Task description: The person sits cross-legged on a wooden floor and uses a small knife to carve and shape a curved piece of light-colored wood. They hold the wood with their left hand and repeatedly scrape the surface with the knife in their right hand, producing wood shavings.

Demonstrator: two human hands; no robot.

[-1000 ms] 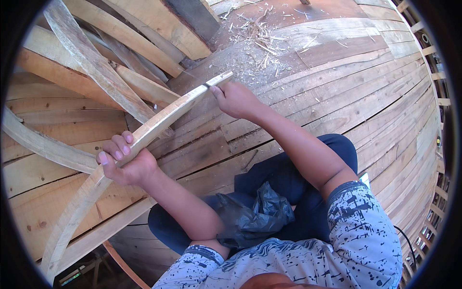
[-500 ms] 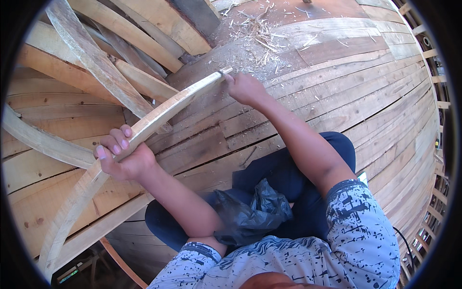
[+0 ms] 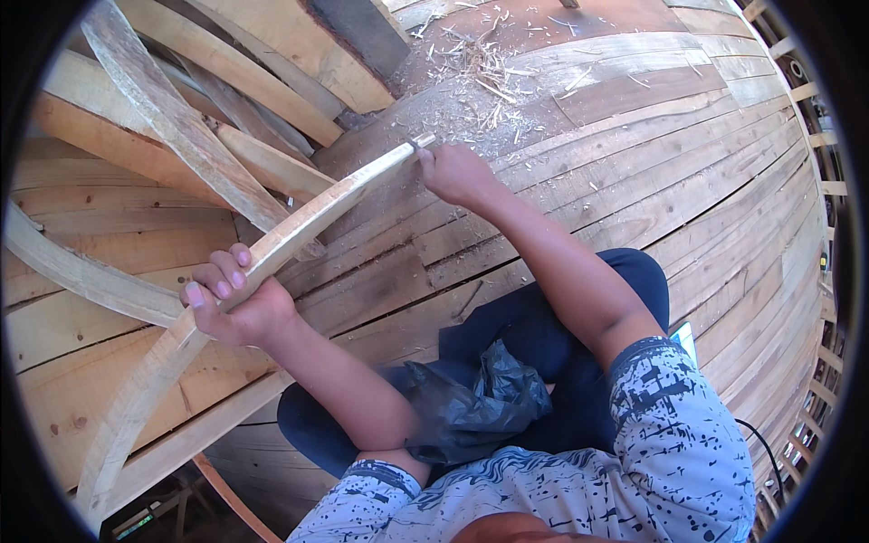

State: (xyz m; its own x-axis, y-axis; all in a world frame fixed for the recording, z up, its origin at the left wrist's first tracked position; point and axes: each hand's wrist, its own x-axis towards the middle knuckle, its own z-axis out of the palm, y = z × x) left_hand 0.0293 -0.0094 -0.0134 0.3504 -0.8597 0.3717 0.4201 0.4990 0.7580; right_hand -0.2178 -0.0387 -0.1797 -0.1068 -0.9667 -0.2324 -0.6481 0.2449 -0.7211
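Having shifted, the right hand sits farther out along the curved plank.

pale curved wooden strip, slanting; dark tool across its far end.

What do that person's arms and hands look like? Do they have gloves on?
No gloves! The left hand and right hand are bare, and so are both forearms, with no watch or bracelet showing. The left sleeve and right sleeve are short and pale, with dark splotches and a busier dark pattern near the hems.
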